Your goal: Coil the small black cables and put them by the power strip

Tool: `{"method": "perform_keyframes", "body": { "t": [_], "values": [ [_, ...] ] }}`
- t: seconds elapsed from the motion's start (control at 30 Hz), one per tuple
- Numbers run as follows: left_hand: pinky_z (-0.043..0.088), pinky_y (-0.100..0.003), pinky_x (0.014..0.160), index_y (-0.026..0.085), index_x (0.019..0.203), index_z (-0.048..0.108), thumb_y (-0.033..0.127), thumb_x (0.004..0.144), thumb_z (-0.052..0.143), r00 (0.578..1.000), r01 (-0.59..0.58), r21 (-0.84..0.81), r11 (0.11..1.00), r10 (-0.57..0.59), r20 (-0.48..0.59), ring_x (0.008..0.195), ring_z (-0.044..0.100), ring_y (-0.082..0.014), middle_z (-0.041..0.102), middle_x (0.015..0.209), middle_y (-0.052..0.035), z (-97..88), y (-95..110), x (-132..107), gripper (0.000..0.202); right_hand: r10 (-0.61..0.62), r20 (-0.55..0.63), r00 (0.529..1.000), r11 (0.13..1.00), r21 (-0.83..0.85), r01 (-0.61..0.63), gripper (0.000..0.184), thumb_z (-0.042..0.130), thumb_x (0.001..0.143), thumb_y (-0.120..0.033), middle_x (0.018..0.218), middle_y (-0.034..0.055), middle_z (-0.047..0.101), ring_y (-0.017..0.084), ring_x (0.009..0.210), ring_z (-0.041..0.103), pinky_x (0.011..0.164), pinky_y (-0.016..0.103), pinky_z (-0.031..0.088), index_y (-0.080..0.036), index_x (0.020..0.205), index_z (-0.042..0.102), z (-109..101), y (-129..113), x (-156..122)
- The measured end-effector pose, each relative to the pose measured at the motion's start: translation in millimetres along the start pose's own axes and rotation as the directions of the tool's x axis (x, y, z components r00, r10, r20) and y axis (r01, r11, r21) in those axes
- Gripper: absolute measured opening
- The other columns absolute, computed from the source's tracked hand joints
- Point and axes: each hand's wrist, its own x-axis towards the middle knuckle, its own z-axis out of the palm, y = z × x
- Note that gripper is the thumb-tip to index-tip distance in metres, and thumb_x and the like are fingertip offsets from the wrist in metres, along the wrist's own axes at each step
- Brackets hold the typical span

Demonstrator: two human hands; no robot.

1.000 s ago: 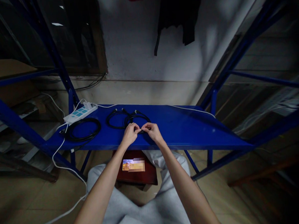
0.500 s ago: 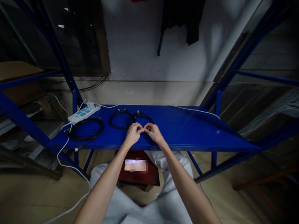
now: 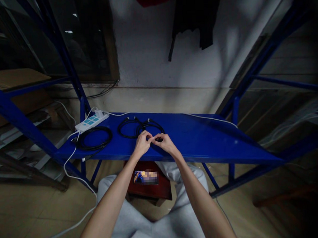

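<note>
My left hand [image 3: 143,144] and my right hand [image 3: 164,142] meet over the front part of the blue shelf [image 3: 200,138]. Thumb and fingers of each are pinched, and the tips touch or nearly touch. Whatever sits between them is too small and too dark to make out. Right behind my hands lies a coiled black cable [image 3: 158,125], its near side partly covered by them. Overlapping it on the left is another black cable loop [image 3: 120,125], with light-coloured connector ends at the back. A larger coil of black cable [image 3: 109,135] rests farther left.
A white power strip [image 3: 91,121] with blue sockets and a plug stands at the shelf's left end. Its white cord [image 3: 79,177] hangs to the floor. Blue posts [image 3: 77,84] frame the shelf. Below, a phone [image 3: 141,177] lies on a dark red stool [image 3: 163,188] between my knees.
The view has shifted slightly. My hands stay together at the same spot, with the right fingers a little more stretched toward the left. The phone's screen picture has changed.
</note>
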Motion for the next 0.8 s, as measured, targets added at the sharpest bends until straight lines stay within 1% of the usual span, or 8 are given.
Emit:
{"method": "perform_keyframes", "body": {
  "t": [0.17, 0.4, 0.5, 0.67, 0.73, 0.8],
  "values": [
    [0.044, -0.028, 0.079, 0.019, 0.081, 0.064, 0.020, 0.090, 0.063, 1.000, -0.006, -0.016, 1.000, 0.006, 0.015, 0.086, 0.058, -0.0173, 0.062, 0.085, -0.0018, 2.5, -3.5, 1.0, 0.008, 0.052, -0.053, 0.997, 0.998, 0.038, -0.050, 0.026, 0.067, 0.082, -0.041, 0.079, 0.0066, 0.075, 0.020, 0.075, 0.063, 0.073, 0.030, 0.044, -0.016, 0.079, 0.076, 0.1, 0.3, -0.9],
    [0.045, -0.030, 0.080, 0.019, 0.082, 0.063, 0.020, 0.091, 0.061, 1.000, -0.015, 0.040, 0.999, 0.014, 0.008, 0.087, 0.057, -0.0183, 0.061, 0.084, -0.0022, 2.1, -5.6, -0.3, 0.009, 0.100, -0.068, 0.993, 0.993, 0.070, -0.095, 0.026, 0.065, 0.082, -0.040, 0.083, 0.0079, 0.075, 0.020, 0.078, 0.064, 0.074, 0.030, 0.045, -0.016, 0.079, 0.075, -1.3, -4.9, -2.5],
    [0.045, -0.031, 0.081, 0.019, 0.082, 0.062, 0.019, 0.091, 0.060, 1.000, -0.007, 0.076, 0.997, 0.006, 0.018, 0.088, 0.057, -0.0191, 0.061, 0.086, -0.0027, 2.0, -4.8, -1.2, 0.009, 0.104, -0.070, 0.992, 0.992, 0.076, -0.099, 0.025, 0.064, 0.081, -0.039, 0.080, 0.0072, 0.074, 0.019, 0.074, 0.063, 0.071, 0.029, 0.045, -0.016, 0.078, 0.073, -0.3, -4.4, -1.9],
    [0.044, -0.033, 0.085, 0.019, 0.078, 0.060, 0.012, 0.089, 0.058, 0.997, -0.020, 0.116, 0.993, 0.011, 0.071, 0.092, 0.057, -0.0203, 0.062, 0.086, -0.0031, 1.8, -1.8, -0.9, 0.013, 0.096, -0.057, 0.994, 0.995, 0.046, -0.094, 0.024, 0.061, 0.081, -0.036, 0.075, 0.0063, 0.072, 0.018, 0.069, 0.061, 0.067, 0.028, 0.043, -0.016, 0.076, 0.071, 2.3, -0.9, 0.4],
    [0.044, -0.033, 0.085, 0.020, 0.078, 0.059, 0.012, 0.090, 0.058, 0.997, -0.022, 0.109, 0.994, 0.014, 0.072, 0.092, 0.057, -0.0202, 0.062, 0.087, -0.0031, 1.0, 0.1, -0.8, 0.014, 0.085, -0.041, 0.996, 0.996, 0.032, -0.084, 0.023, 0.062, 0.081, -0.036, 0.074, 0.0058, 0.071, 0.017, 0.067, 0.060, 0.066, 0.027, 0.043, -0.016, 0.076, 0.071, 3.2, 0.6, 1.5],
    [0.045, -0.033, 0.085, 0.020, 0.079, 0.060, 0.013, 0.090, 0.058, 0.998, -0.019, 0.102, 0.995, 0.012, 0.067, 0.092, 0.057, -0.0203, 0.063, 0.087, -0.0031, 0.0, 1.9, -0.8, 0.013, 0.081, -0.051, 0.995, 0.996, 0.024, -0.080, 0.022, 0.064, 0.080, -0.037, 0.073, 0.0053, 0.070, 0.016, 0.065, 0.058, 0.064, 0.026, 0.042, -0.016, 0.076, 0.071, 4.1, 2.1, 2.6]
  ]
}}
